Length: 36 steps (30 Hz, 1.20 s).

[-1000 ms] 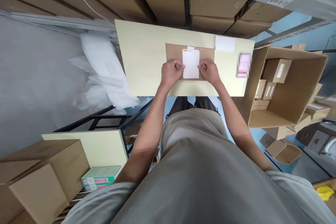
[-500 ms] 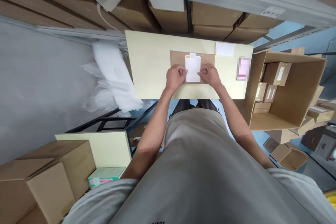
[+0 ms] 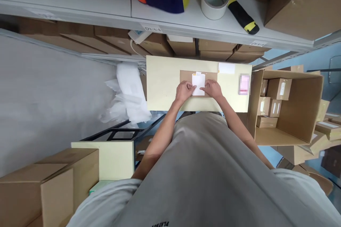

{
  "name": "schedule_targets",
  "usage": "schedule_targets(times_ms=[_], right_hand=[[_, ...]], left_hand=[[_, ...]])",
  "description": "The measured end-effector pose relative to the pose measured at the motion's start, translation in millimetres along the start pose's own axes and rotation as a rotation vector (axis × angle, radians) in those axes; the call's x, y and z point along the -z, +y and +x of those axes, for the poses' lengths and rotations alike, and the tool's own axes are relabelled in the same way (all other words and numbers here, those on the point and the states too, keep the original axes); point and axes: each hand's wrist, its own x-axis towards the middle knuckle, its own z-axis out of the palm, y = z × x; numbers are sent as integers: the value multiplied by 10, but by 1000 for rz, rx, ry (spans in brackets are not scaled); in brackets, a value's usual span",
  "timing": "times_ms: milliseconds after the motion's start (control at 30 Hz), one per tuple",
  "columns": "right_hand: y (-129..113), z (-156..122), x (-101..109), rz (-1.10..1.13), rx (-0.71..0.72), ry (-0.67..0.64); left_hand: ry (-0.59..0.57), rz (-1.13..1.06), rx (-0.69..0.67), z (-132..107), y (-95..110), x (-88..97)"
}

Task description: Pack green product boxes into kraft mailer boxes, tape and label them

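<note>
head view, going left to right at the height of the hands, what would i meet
Grey wall, white wrapping material, left hand, white sheet, right hand, pixelated pink item, open cardboard box.

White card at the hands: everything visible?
The white card looks like flat paper: a rectangle, long side pointing away from the wearer, a yellow-orange mark at its far left corner and a small white tab at its far edge. Print is unreadable. It lies on a brown sheet; digits of the left hand and right hand overlap its side edges, apparently touching.
</note>
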Motion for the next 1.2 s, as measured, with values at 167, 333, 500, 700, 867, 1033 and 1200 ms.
schedule_targets(times_ms=[167,333,500,700,867,1033,1200], right_hand=[[-112,28,18,-82,-107,3],[-116,94,-56,-102,-182,78],[-92,152,-135,-71,-237,112],[-151,7,-179,-108,-46,130],[-175,-158,-199,-184,244,7],[-52,-181,-134,-229,324,-68],[17,-147,-106,-247,308,-46]], left_hand=[[27,102,69,37,88,-63],[78,80,135,80,122,-113],[97,126,209,95,104,-96],[124,232,44,52,211,-136],[-111,347,-238,-48,351,-225],[-203,386,-362,-44,138,-88],[-204,388,-354,-15,-25,-7]])
